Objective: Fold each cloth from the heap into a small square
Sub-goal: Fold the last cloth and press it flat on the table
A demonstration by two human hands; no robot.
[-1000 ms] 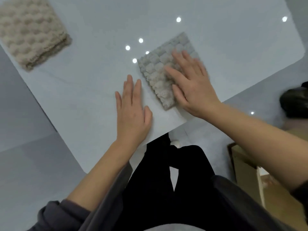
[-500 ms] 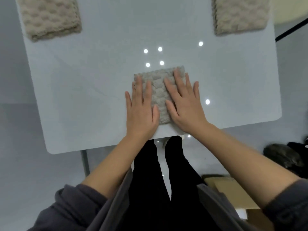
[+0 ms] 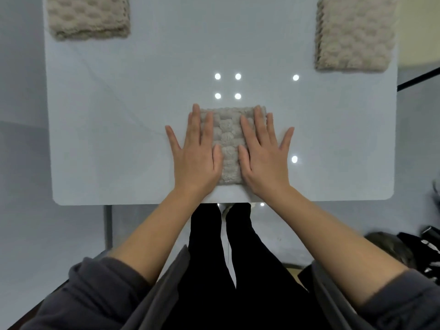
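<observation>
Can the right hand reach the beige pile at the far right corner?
Probably yes: the right hand lies flat on the folded cloth, gripping nothing, and only bare table separates it from the beige pile.

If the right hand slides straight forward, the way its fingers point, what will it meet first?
Probably nothing: past the folded cloth under the right hand lies only bare table, as far as the picture shows. The beige pile at the far right seems to lie off that line.
</observation>
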